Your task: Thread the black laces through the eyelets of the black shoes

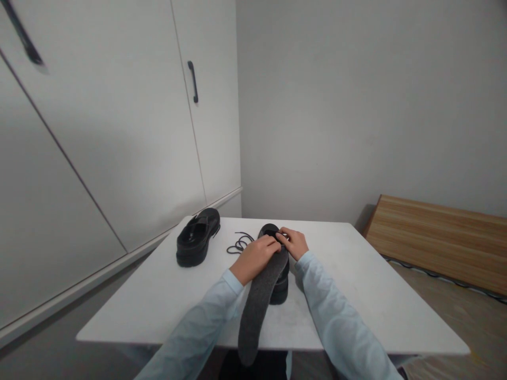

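Note:
A dark grey insole (257,306) slants from the opening of a black shoe (279,293) down past the table's front edge. My left hand (257,256) is closed on the insole's upper end, over the shoe. Opposite it, my right hand (295,243) pinches the shoe's upper near the opening, with the thumb and fingers close to the left fingertips. The hands and the insole hide much of this shoe. Black shoelace (240,244) lies in loops on the table just left of it.
Another black shoe (198,237) stands at the white table's (356,306) back left corner. White cabinet doors (119,132) rise along the left, and a grey wall (356,105) is behind. A wood-grain board (435,237) leans beyond the table's right side.

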{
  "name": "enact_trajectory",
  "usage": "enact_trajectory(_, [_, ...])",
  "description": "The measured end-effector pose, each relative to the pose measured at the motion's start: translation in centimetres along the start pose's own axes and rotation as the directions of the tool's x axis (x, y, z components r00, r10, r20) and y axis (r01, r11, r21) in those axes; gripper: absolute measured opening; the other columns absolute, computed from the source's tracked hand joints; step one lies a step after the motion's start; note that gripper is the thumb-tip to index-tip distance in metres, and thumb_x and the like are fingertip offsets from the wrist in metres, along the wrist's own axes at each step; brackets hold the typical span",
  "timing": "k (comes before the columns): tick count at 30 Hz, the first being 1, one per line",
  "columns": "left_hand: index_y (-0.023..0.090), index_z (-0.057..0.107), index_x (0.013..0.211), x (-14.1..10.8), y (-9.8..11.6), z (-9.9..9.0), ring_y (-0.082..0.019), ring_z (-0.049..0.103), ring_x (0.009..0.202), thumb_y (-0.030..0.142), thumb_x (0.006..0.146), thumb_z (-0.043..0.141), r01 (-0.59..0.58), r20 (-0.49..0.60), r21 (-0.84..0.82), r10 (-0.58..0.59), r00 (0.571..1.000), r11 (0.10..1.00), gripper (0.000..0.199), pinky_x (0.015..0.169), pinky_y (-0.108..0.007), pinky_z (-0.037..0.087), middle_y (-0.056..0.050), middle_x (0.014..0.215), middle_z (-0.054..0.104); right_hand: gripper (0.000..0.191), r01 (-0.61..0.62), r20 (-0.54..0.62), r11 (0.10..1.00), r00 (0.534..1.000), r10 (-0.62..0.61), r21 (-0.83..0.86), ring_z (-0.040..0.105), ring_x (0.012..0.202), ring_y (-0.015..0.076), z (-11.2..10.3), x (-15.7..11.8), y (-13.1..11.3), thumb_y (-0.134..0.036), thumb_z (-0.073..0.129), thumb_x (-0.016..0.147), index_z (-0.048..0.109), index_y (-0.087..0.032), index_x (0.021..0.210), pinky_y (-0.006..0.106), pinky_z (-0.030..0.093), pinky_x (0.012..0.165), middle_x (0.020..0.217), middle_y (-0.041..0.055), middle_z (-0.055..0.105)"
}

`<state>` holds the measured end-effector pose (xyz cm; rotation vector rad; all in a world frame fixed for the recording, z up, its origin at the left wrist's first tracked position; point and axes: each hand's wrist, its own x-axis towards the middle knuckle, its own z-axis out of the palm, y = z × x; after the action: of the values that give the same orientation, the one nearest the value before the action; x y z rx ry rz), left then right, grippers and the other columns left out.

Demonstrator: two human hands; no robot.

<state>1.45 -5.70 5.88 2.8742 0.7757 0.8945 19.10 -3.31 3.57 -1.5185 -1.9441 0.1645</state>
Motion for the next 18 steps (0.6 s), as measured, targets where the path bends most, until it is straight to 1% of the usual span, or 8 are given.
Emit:
enact_trajectory(2, [0.016, 0.062, 0.086, 0.3, 0.2, -0.3, -0.021, 0.053, 0.088, 0.019, 0.088, 0.047, -0.019, 0.024, 0.05, 0.018, 1.0, 0.999, 0.015, 0.078, -0.033, 0.041, -0.007, 0.088, 0.063, 0.033, -0.003, -0.001, 1.0, 1.0, 0.003, -0.009, 0.058, 0.066, 0.0151, -0.1, 0.0, -0.1, -0.044, 0.04, 0.087, 0.064, -0.022, 0.08, 0.023, 0.037, 0.065, 0.073, 0.0004, 0.067])
enact_trajectory(4, [0.016, 0.062, 0.082, 0.7, 0.2, -0.5, -0.022, 0.053, 0.087, 0.02, 0.088, 0.047, -0.05, 0.055, 0.062, 0.047, 0.997, 0.997, 0.016, 0.076, -0.033, 0.04, -0.007, 0.083, 0.064, 0.034, -0.003, -0.002, 1.0, 1.0, 0.003, -0.009, 0.058, 0.066, 0.0154, -0.1, -0.1, -0.3, -0.044, 0.039, 0.087, 0.064, -0.021, 0.079, 0.024, 0.037, 0.065, 0.072, 0.001, 0.067])
enact_trajectory(7, [0.015, 0.063, 0.079, 1.6, 0.2, -0.5, -0.021, 0.055, 0.084, 0.016, 0.088, 0.047, -0.088, 0.128, 0.099, 0.076, 0.989, 0.991, 0.019, 0.075, -0.031, 0.04, -0.008, 0.081, 0.065, 0.034, 0.009, -0.005, 1.0, 1.0, -0.009, 0.001, 0.058, 0.068, 0.0156, -0.1, -0.1, -0.4, -0.043, 0.039, 0.087, 0.064, -0.021, 0.08, 0.024, 0.037, 0.065, 0.074, 0.0013, 0.067])
enact_trajectory(11, [0.011, 0.065, 0.08, 2.8, 0.5, -0.4, -0.023, 0.06, 0.086, 0.01, 0.086, 0.048, -0.121, 0.237, 0.243, 0.061, 0.969, 0.962, 0.019, 0.075, -0.033, 0.043, -0.012, 0.086, 0.067, 0.035, 0.016, -0.014, 1.0, 1.0, -0.016, -0.015, 0.059, 0.068, 0.016, 0.1, -0.1, -0.1, -0.042, 0.037, 0.088, 0.064, -0.021, 0.081, 0.024, 0.037, 0.066, 0.074, 0.0015, 0.067])
enact_trajectory(15, [0.007, 0.067, 0.078, 3.7, 0.8, -0.1, -0.026, 0.064, 0.082, 0.006, 0.083, 0.049, -0.129, 0.272, 0.315, 0.041, 0.961, 0.94, 0.018, 0.067, -0.034, 0.045, -0.017, 0.082, 0.068, 0.036, 0.007, -0.02, 1.0, 1.0, -0.008, -0.016, 0.059, 0.069, 0.0166, 0.3, 0.0, 0.2, -0.041, 0.035, 0.088, 0.065, -0.022, 0.08, 0.025, 0.038, 0.066, 0.073, 0.0015, 0.068])
enact_trajectory(18, [0.003, 0.067, 0.078, 3.9, 0.5, 0.6, -0.029, 0.065, 0.076, 0.004, 0.081, 0.049, -0.149, 0.3, 0.345, 0.042, 0.953, 0.927, 0.018, 0.061, -0.036, 0.046, -0.02, 0.076, 0.068, 0.037, 0.011, -0.021, 1.0, 1.0, -0.011, -0.002, 0.059, 0.068, 0.0165, 0.2, 0.0, 0.1, -0.041, 0.034, 0.088, 0.064, -0.022, 0.079, 0.025, 0.037, 0.066, 0.072, 0.0014, 0.067])
